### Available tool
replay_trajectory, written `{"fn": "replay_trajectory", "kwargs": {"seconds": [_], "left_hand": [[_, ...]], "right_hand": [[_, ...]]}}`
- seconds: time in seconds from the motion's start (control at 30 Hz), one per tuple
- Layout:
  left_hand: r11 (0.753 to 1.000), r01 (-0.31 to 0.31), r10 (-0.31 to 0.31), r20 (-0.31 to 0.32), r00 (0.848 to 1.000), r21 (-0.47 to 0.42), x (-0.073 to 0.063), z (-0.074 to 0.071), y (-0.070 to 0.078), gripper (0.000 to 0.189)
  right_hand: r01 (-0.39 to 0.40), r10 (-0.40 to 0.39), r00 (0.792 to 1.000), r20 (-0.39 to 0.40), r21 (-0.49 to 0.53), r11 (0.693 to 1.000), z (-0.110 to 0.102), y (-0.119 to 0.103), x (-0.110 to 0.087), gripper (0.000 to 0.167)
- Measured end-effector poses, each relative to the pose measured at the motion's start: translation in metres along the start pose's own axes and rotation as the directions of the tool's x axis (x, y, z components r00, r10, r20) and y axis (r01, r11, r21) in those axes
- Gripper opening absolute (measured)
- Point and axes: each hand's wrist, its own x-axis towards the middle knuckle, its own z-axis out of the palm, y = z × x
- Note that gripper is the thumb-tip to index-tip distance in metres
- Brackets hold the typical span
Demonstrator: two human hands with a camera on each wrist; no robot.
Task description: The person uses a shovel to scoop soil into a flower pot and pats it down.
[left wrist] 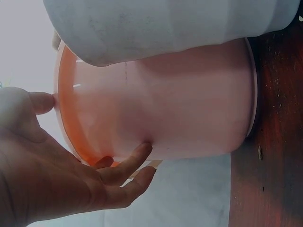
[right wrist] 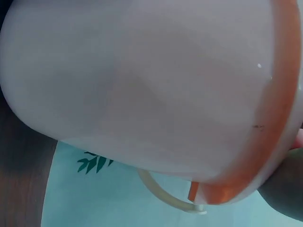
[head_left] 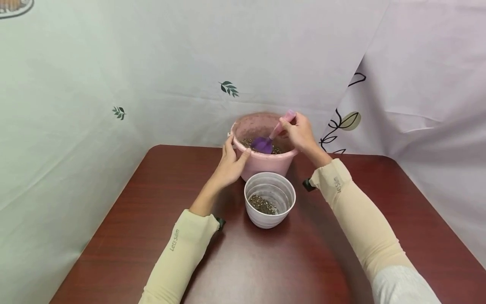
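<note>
A pink bucket (head_left: 265, 162) with dark, grainy soil inside stands at the back of the table. My left hand (head_left: 232, 164) holds its left side, thumb at the front rim and fingers along the outer wall. In the left wrist view, the left hand (left wrist: 71, 165) has its fingers spread against the bucket (left wrist: 165, 104). My right hand (head_left: 301, 131) grips the pink handle of a small hand trowel (head_left: 263, 145), whose purple blade rests in the soil. In front of the bucket, a white ribbed plant pot (head_left: 270, 179) holds some soil (head_left: 263, 204) at its bottom.
The reddish-brown wooden table (head_left: 262, 270) carries both containers. A pale cloth backdrop (head_left: 171, 76) with leaf prints hangs close behind the bucket. In the right wrist view, a curved bucket handle (right wrist: 165, 198) hangs below the rim. Small soil crumbs (left wrist: 260, 152) lie on the table.
</note>
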Motion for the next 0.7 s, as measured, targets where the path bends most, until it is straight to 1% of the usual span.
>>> {"fn": "replay_trajectory", "kwargs": {"seconds": [0.1, 0.17, 0.27, 0.37, 0.5, 0.6, 0.7], "left_hand": [[1.000, -0.005, 0.005, -0.001, 1.000, -0.005, 0.000, 0.001, -0.001, 0.078], [1.000, 0.000, 0.000, 0.001, 1.000, -0.006, 0.000, 0.001, -0.001, 0.078], [1.000, 0.010, -0.009, 0.005, 1.000, -0.010, 0.000, 0.000, 0.000, 0.079], [1.000, 0.017, -0.017, 0.008, 1.000, -0.010, 0.000, 0.000, 0.001, 0.080], [1.000, 0.023, -0.023, 0.000, 1.000, -0.006, 0.001, 0.001, 0.002, 0.079], [1.000, 0.031, -0.031, -0.002, 1.000, -0.005, 0.001, 0.003, 0.003, 0.079], [0.999, 0.038, -0.038, 0.000, 0.999, -0.007, 0.001, 0.004, 0.003, 0.079]], "right_hand": [[0.008, -0.008, 1.000, 0.003, 0.029, 1.000, -0.002, -0.002, 0.001, 0.017], [0.006, -0.006, 1.000, 0.002, 0.067, 0.998, -0.004, -0.002, 0.002, 0.018], [-0.004, 0.003, 1.000, 0.006, 0.092, 0.996, -0.005, 0.000, 0.003, 0.018], [-0.014, 0.013, 1.000, 0.012, 0.148, 0.989, -0.008, 0.000, 0.004, 0.020], [-0.030, 0.025, 0.999, 0.032, 0.187, 0.982, -0.011, -0.001, 0.004, 0.019], [-0.048, 0.044, 0.999, 0.028, 0.219, 0.975, -0.014, -0.002, 0.002, 0.019], [-0.071, 0.072, 0.997, 0.006, 0.262, 0.963, -0.019, -0.001, 0.000, 0.019]]}}
